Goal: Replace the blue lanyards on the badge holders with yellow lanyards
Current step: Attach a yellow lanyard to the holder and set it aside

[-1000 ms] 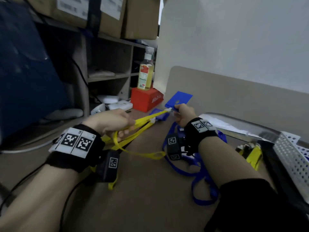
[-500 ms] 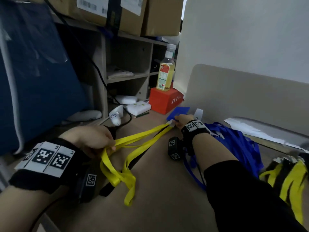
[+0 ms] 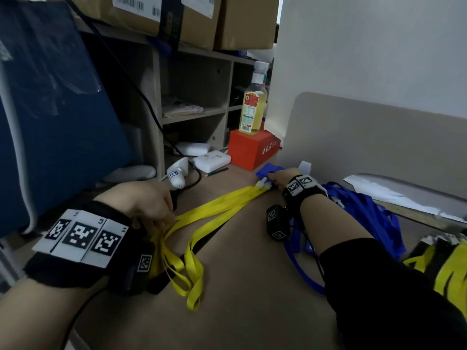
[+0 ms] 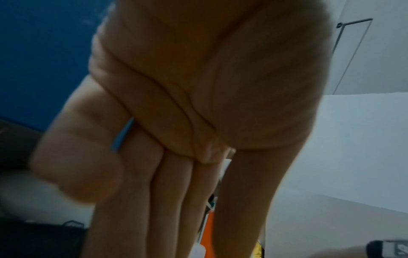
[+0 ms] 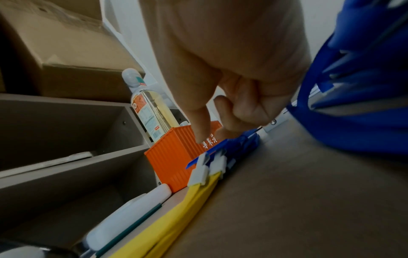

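Several yellow lanyards (image 3: pixel 214 208) lie stretched over the brown table (image 3: pixel 252 286), their loops trailing toward me. Their white clips (image 3: pixel 262 184) (image 5: pixel 207 169) meet a blue badge holder (image 3: pixel 266 170) (image 5: pixel 243 141) lying flat beside the red box. My right hand (image 3: pixel 274 176) (image 5: pixel 218 122) is on that holder, fingers curled onto its near end and one finger pointing down beside it. My left hand (image 3: pixel 169 214) (image 4: pixel 176 200) rests on the lanyards' middle with straight fingers held together. A heap of blue lanyards (image 3: pixel 366 213) (image 5: pixel 353 104) lies right of my right forearm.
A red box (image 3: pixel 252 150) carrying a bottle (image 3: pixel 254 107) stands at the back, by a shelf unit (image 3: pixel 197 114). White devices (image 3: pixel 212 160) and a cable lie left of it. More yellow lanyards (image 3: pixel 452 271) are piled at the right edge. A beige partition (image 3: pixel 366 137) closes the back.
My right hand has lowered the blue badge holder from the air onto the table by the red box. My left hand slid back along the yellow lanyards and its fingers straightened.
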{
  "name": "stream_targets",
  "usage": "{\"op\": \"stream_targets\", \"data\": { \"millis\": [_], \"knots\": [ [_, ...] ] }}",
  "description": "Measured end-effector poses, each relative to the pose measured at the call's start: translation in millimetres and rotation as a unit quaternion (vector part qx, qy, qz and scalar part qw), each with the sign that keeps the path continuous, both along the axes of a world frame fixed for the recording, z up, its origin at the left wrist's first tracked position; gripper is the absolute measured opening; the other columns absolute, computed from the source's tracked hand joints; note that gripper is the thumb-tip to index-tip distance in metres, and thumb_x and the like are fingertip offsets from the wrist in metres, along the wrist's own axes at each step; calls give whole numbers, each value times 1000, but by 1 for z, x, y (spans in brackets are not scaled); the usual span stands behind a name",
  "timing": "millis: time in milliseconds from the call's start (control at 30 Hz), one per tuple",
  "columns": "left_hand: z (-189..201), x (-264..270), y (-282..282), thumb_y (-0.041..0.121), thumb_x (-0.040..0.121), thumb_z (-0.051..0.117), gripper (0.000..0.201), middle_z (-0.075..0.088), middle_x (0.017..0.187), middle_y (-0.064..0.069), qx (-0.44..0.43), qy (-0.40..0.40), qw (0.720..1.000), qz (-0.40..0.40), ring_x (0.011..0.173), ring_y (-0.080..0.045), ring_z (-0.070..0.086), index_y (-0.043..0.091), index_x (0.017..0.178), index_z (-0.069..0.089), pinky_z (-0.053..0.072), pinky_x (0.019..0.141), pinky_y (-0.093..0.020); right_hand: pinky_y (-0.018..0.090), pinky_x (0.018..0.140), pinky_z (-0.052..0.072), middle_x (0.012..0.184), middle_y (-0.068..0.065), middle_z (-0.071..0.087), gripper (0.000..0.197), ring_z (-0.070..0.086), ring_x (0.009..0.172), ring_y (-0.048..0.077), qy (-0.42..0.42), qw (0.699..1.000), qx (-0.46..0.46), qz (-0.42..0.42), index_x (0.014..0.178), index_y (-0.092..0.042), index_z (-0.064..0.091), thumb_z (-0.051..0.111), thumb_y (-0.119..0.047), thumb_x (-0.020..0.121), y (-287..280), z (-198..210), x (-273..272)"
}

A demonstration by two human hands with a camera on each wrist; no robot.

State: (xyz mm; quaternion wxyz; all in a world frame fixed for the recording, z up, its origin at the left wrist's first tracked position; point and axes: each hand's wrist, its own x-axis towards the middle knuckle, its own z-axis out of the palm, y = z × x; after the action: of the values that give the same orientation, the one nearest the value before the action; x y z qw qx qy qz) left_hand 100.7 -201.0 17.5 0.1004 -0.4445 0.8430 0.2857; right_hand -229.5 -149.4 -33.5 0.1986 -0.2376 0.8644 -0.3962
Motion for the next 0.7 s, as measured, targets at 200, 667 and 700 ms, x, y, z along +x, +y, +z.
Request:
{"op": "stream_targets", "data": {
  "millis": [200, 667, 700],
  "knots": [
    [6, -11, 10, 24, 93, 58, 13, 67, 79, 4, -53, 53, 997, -24, 69, -14, 64, 20, 98, 68, 39, 47, -17, 27, 62, 42, 96, 8, 58, 31, 55, 83, 20, 24, 998, 46, -47, 99, -5, 53, 55, -36, 94, 4, 11, 6],
    [12, -38, 44, 26, 94, 58, 7, 71, 83, 6, -33, 78, 993, -82, 72, -12, 64, 24, 99, 63, 39, 54, -20, 26, 47, 31, 64, 9, 52, 15, 42, 51, 17, -43, 995, -81, -50, 75, -2, 50, 57, -3, 88, 58, 40, 27],
    [12, -39, 46, 26, 94, 58, 8, 71, 83, 6, -31, 80, 993, -83, 72, -12, 64, 24, 101, 63, 40, 56, -20, 26, 46, 31, 63, 9, 52, 16, 42, 50, 17, -39, 994, -83, -54, 74, -3, 49, 56, -2, 88, 59, 41, 27]
  ]
}}
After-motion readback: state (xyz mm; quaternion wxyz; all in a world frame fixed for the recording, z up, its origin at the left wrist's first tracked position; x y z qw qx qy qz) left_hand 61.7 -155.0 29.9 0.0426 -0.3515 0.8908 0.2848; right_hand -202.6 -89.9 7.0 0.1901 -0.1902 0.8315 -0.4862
